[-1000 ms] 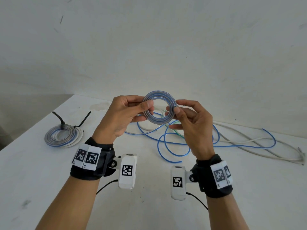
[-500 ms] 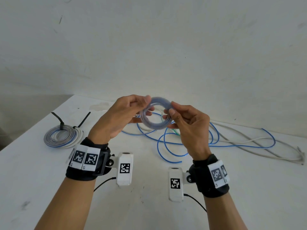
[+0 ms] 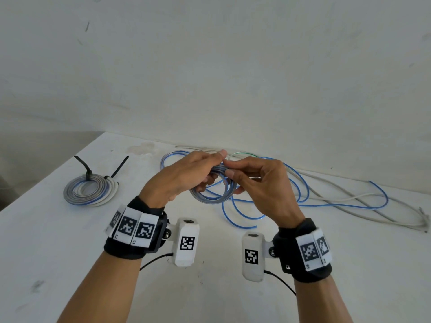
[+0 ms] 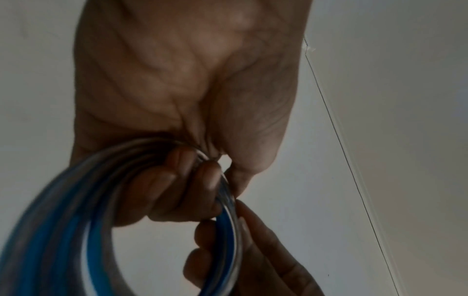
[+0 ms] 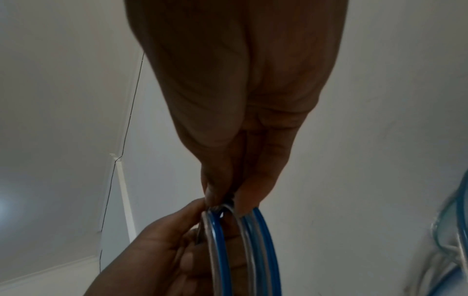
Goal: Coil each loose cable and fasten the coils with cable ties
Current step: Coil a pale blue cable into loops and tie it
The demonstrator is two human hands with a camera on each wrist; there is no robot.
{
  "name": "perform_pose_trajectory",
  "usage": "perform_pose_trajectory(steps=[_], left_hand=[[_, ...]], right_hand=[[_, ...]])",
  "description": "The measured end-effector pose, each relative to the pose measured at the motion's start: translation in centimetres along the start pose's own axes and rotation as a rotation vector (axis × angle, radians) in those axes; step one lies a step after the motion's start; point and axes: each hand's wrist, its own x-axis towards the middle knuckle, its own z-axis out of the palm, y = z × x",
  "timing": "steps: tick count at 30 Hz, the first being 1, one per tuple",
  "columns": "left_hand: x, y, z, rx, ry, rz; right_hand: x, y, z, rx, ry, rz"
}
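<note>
Fingers (image 3: 211,159) of the left hand (image 3: 184,177) and right hand (image 3: 261,183) pinch the coil's (image 3: 211,197) top above mid-bench (image 3: 46,252). Left wrist: left fingers (image 4: 182,162) curl round the coil (image 4: 76,220). Right wrist: right fingers (image 5: 253,190) pinch its strands (image 5: 263,240).

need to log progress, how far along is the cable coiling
Done: one coil lies on the table, bound with two black cable ties. In hand: the left hand and right hand hold a blue coil, untied. Left: its trailing blue cable, the loose white cable, and their ties.
</note>
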Motion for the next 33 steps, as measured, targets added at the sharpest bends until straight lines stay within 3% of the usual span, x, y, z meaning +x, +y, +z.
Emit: perform_pose_trajectory(steps=[5,11,15,22,29,33], left_hand=[[-0.2,0.2,0.1,-0.070,0.000,0.066],[-0.2,0.0,-0.1,-0.143,0.008,0.088],[-0.4,-0.4,-0.7,-0.096,-0.019,0.207],[-0.5,-0.8,-1.6,-0.062,0.137,0.239],[-0.7,-0.6,-2.0,-0.140,0.031,0.202],[-0.9,-0.9,-2.4,-0.069,-0.016,0.232]], right_hand=[[0.1,0.1,0.1,-0.008,0.079,-0.005],[0.1,0.2,0.1,0.011,0.020,0.037],[0.2,0.1,-0.4,0.039,0.100,0.013],[0.2,-0.2,-1.4,0.067,0.149,0.013],[0.1,-0.3,-1.5,0.068,0.142,-0.005],[0.2,-0.2,-1.4,0.070,0.149,0.000]])
